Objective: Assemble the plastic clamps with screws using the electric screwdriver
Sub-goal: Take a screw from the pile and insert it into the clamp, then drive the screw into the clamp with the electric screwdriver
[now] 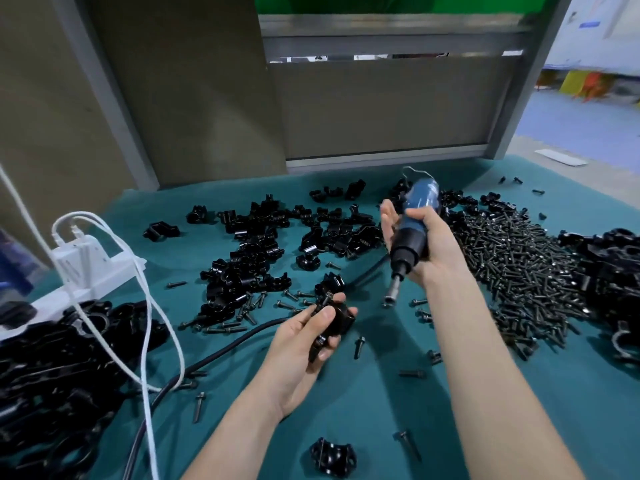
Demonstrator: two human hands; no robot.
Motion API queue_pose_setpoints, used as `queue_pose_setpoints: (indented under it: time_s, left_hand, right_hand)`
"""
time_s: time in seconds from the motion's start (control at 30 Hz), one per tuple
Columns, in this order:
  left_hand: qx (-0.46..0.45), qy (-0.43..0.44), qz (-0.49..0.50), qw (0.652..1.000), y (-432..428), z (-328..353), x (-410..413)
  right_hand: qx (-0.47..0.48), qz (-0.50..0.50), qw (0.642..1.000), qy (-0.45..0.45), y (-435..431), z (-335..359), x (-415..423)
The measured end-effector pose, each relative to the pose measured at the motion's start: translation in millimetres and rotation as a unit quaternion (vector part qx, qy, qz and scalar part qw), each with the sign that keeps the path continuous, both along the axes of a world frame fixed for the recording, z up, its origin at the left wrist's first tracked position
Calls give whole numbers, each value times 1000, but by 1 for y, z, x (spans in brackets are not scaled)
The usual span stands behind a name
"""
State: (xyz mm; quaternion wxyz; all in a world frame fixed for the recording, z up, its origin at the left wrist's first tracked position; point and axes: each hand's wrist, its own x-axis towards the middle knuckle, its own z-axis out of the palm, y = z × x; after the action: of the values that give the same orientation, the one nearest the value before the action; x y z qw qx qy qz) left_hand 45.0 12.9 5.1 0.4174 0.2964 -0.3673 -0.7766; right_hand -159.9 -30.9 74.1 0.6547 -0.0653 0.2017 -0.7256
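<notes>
My left hand (304,344) grips a black plastic clamp (334,318) above the teal table, with a screw (325,300) sticking out of its top. My right hand (427,244) holds the blue and black electric screwdriver (414,225) tilted down to the left. Its metal bit (390,296) hangs a short way to the right of the clamp, apart from the screw. A big heap of black screws (519,261) lies to the right, and loose clamp halves (273,244) are spread across the middle of the table.
A white power strip (93,268) with white cables (152,327) stands at the left over a pile of black clamps (55,375). A black cord (221,355) runs across the cloth. One clamp (333,457) lies near the front edge. Grey panels (381,109) rise behind.
</notes>
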Motion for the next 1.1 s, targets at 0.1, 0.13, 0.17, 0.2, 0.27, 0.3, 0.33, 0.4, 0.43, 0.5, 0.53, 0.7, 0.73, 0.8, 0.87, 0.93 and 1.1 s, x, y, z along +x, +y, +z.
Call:
queue_pose_setpoints:
  time_s: [0.1,0.13,0.17,0.2,0.27,0.3,0.33,0.4,0.43,0.5,0.53,0.7,0.73,0.8,0.87,0.93,1.1]
  left_hand:
    - [-21,-5,-10,1000,-1,-1,0]
    - [-30,-15,-14,999,0,-1,0]
    - [-38,-25,-17,999,0,-1,-1]
    - [-42,-33,-19,998,1,-1,-1]
    - [-43,-44,-17,998,1,-1,-3]
    - [-43,-48,-15,998,1,0,-3]
    - [-43,-50,-15,998,1,1,-3]
    - [-46,-54,-21,997,2,2,-3]
    - [-49,-58,-26,997,3,3,-3]
    - [-58,-69,-36,995,4,3,-3]
    - [-62,-75,-37,995,5,3,-3]
    - [-68,-70,-41,994,4,2,-4]
    - [-73,-70,-44,994,5,2,-4]
    - [-82,-77,-47,993,5,3,-3]
    - [-89,-91,-44,991,6,2,-3]
    - [-93,-91,-45,990,6,1,-3]
    - [-116,-83,-54,988,6,0,-3]
  right_hand:
    - [2,-6,1000,-17,-1,-13,1]
    - [12,-7,1000,-26,-1,-17,-2]
    - [21,-11,999,-32,-2,-20,-5]
    - [25,-15,999,-39,-2,-20,-8]
    - [22,-27,998,-49,-2,-18,-11]
    - [20,-32,998,-46,-2,-17,-13]
    - [18,-36,999,-30,-1,-14,-13]
    - [24,-47,998,43,2,-10,-14]
    - [31,-51,995,84,3,-7,-14]
    - [43,-51,988,142,3,-2,-12]
    - [44,-50,986,151,4,1,-10]
    - [11,-78,983,166,4,13,-4]
    - [1,-83,983,164,5,14,-5]
    - [-13,-82,986,146,8,16,-7]
    - [-22,-80,987,140,9,17,-9]
    - [-24,-93,982,160,11,19,-7]
    - [-62,-131,975,166,13,23,-1]
